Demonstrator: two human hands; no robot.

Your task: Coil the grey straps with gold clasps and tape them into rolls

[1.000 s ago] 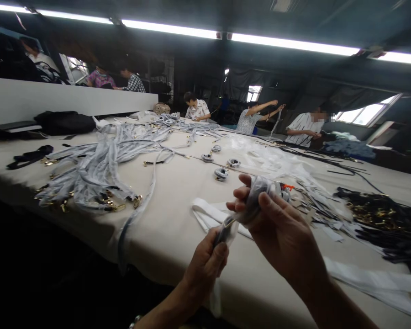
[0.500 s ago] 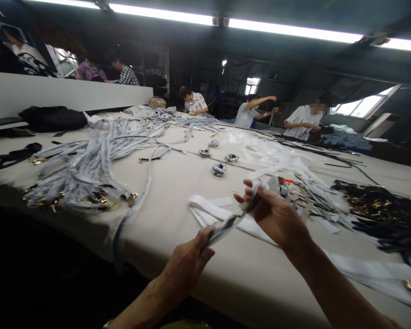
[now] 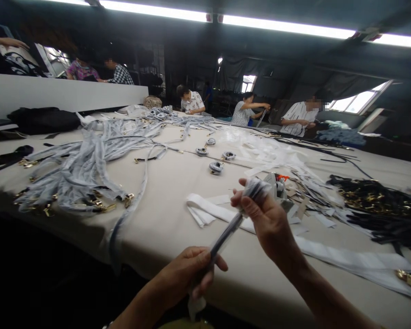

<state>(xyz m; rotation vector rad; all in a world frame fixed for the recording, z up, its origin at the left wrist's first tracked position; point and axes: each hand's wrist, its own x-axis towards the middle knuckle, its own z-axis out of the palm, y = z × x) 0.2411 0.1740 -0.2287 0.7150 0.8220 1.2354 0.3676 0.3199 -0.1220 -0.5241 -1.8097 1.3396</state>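
Note:
A dark strap in clear plastic wrap [image 3: 227, 233] stretches between my two hands over the table's front edge. My left hand [image 3: 195, 269] pinches its lower part, and a loose plastic end hangs below the fingers. Higher up, my right hand [image 3: 260, 208] is closed on the coiled part of the same strap. Beyond my hands lie several small wrapped coils, one of them a grey coil [image 3: 216, 167]. A white folded band [image 3: 205, 208] lies behind the strap, and a grey object with an orange tie [image 3: 279, 185] is just past my right hand.
On the left is a large pile of wrapped straps [image 3: 96, 160] with gold clips. Clear plastic sheets [image 3: 260, 146] lie toward the back. Black straps with gold hardware [image 3: 376, 196] are heaped at the right. Several people work around the far side.
My left hand has moved slightly right and down along the strap. My right hand has turned, with the coil now bunched in its fingers. The view has shifted slightly.

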